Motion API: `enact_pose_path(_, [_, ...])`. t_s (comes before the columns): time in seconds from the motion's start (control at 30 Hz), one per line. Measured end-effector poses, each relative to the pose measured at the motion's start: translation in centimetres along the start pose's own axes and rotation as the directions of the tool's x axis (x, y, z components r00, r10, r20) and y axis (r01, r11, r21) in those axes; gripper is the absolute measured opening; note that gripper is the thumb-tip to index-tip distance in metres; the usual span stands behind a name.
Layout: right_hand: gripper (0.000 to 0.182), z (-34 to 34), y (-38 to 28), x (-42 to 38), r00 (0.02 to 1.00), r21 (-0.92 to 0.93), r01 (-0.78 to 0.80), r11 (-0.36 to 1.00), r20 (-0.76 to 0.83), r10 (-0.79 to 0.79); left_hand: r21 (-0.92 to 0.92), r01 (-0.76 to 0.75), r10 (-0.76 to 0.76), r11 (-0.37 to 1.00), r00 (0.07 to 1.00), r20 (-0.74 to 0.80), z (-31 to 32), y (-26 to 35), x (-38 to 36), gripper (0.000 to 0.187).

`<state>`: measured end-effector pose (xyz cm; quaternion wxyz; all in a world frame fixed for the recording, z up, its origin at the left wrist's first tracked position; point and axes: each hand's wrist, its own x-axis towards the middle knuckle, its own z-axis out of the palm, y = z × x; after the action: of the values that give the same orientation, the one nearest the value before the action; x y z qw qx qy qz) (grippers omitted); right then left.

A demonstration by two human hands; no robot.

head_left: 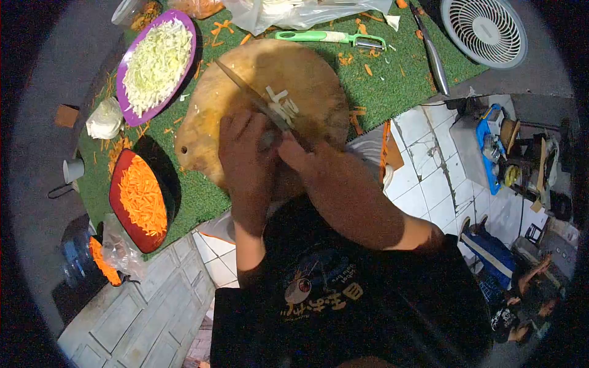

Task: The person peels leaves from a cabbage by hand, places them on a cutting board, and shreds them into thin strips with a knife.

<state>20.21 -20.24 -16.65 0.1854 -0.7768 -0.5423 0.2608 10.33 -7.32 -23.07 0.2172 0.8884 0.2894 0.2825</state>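
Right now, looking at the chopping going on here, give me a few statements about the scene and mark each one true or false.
1. The right hand holds the knife over the board. True.
2. The purple plate holds shredded carrot. False: it holds shredded cabbage.
3. A green peeler lies beyond the board. True.
4. The red plate is bare. False: it holds shredded carrot.
5. The left hand rests on the fan. False: it is on the board beside the knife.
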Motion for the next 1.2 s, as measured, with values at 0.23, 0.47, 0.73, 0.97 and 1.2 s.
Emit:
enact_pose_path(0.23, [0.045, 0.1, 0.4, 0.2, 0.996, 0.065, 0.082, 0.995, -0.022, -0.081, 0.034, -0.007, 0.006, 0.999, 1.0, 0.013, -0.1, -0.2, -0.3, 0.028])
enact_pose_path(0.47, [0.047, -0.3, -0.2, 0.0, 0.999, 0.088, 0.049, 0.995, 0.02, -0.05, 0.029, 0.025, -0.026, 0.999, 0.999, 0.027, -0.2, -0.2, -0.4, 0.033])
enact_pose_path(0.73, [0.044, 0.4, 0.5, 0.5, 0.998, 0.114, 0.054, 0.992, 0.025, -0.057, 0.111, -0.071, 0.059, 0.991, 0.993, 0.106, -1.0, 0.1, -0.7, 0.037])
enact_pose_path(0.97, [0.043, -1.1, -1.2, -0.6, 0.991, 0.087, -0.056, 0.995, 0.123, 0.045, 0.088, -0.012, 0.004, 0.996, 0.996, 0.094, -0.9, 0.0, -0.8, 0.045])
enact_pose_path(1.2, [0.031, 1.0, -0.5, 0.9, 0.996, 0.147, 0.067, 0.987, -0.07, -0.057, 0.029, 0.025, -0.027, 0.999, 0.996, 0.085, -1.0, 0.2, -0.9, 0.037])
